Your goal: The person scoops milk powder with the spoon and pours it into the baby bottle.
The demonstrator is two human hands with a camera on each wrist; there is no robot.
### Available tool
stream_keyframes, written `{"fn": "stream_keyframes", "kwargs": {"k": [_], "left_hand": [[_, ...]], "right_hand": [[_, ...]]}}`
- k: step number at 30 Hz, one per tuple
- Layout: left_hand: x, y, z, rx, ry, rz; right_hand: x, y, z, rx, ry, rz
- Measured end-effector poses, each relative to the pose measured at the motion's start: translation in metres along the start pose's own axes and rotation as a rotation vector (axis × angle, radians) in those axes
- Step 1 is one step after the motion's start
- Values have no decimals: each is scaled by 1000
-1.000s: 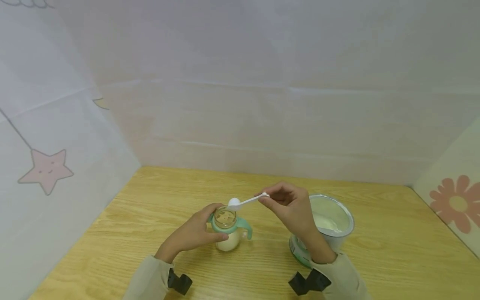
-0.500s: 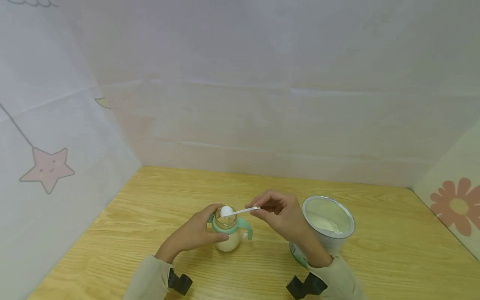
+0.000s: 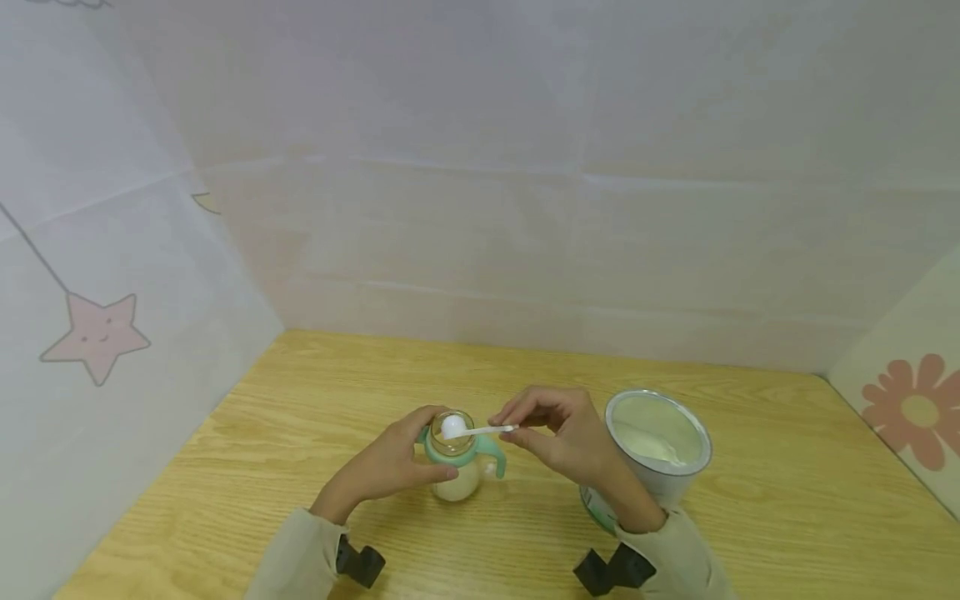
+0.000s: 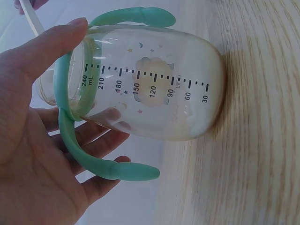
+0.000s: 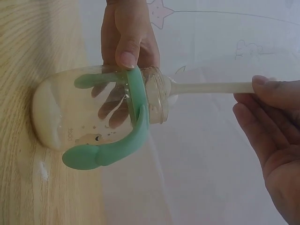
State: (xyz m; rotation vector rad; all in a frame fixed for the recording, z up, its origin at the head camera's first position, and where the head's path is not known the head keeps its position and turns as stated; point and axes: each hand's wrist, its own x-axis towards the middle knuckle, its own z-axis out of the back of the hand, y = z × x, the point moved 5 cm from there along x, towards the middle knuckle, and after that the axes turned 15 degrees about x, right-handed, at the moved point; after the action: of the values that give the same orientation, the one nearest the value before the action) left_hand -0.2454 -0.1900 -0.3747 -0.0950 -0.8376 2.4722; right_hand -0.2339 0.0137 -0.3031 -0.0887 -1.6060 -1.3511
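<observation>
A clear baby bottle with a green collar and two handles stands upright on the wooden table. Its millilitre scale faces the left wrist view, and pale powder lies at the bottom. My left hand grips it round the collar, thumb on the near side. With thumb and fingertips, my right hand pinches the handle end of a white measuring scoop. The scoop's bowl is at the bottle's mouth. Whether powder is in the bowl I cannot tell.
Right of the bottle stands an open milk powder tin, partly hidden by my right forearm. A small patch of spilled powder lies on the table beside the bottle. Pale printed sheets enclose the back and sides.
My right hand has moved left and down with the scoop, bringing its bowl from beside the bottle's rim to over the mouth. The left hand and bottle have stayed in place.
</observation>
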Motion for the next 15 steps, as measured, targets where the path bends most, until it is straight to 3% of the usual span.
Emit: {"fn": "stream_keyframes", "kwargs": {"k": [15], "left_hand": [[0, -1, 0, -13, 6, -1]], "right_hand": [[0, 2, -1, -3, -7, 7]]}}
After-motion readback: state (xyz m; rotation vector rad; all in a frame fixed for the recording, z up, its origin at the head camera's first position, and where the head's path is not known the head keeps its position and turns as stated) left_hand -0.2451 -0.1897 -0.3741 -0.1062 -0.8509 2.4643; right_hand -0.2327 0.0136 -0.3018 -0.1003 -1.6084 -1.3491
